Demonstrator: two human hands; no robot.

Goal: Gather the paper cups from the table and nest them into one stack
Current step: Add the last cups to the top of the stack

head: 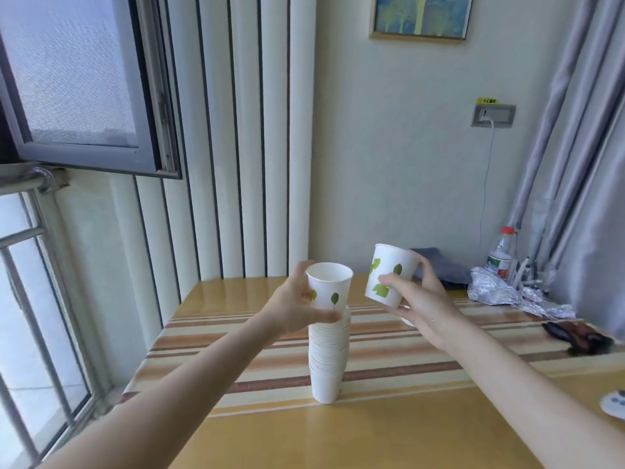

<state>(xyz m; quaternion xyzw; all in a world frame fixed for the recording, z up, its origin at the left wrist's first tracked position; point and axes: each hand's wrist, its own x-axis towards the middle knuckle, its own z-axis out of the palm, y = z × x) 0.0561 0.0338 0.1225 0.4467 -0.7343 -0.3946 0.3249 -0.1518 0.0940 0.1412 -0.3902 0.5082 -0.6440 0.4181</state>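
Note:
A tall stack of white paper cups stands upright on the striped table, near its middle. The top cup, white with green leaf prints, sits in the stack's mouth, and my left hand grips it from the left side. My right hand holds a single leaf-printed cup in the air to the right of the stack, tilted with its rim toward the upper left. A bit of white rim shows under my right hand; what it is I cannot tell.
Crumpled foil, a red-capped plastic bottle and a grey cloth lie at the table's far right. A dark brown object rests at the right edge, a white device nearer. An open window is on the left.

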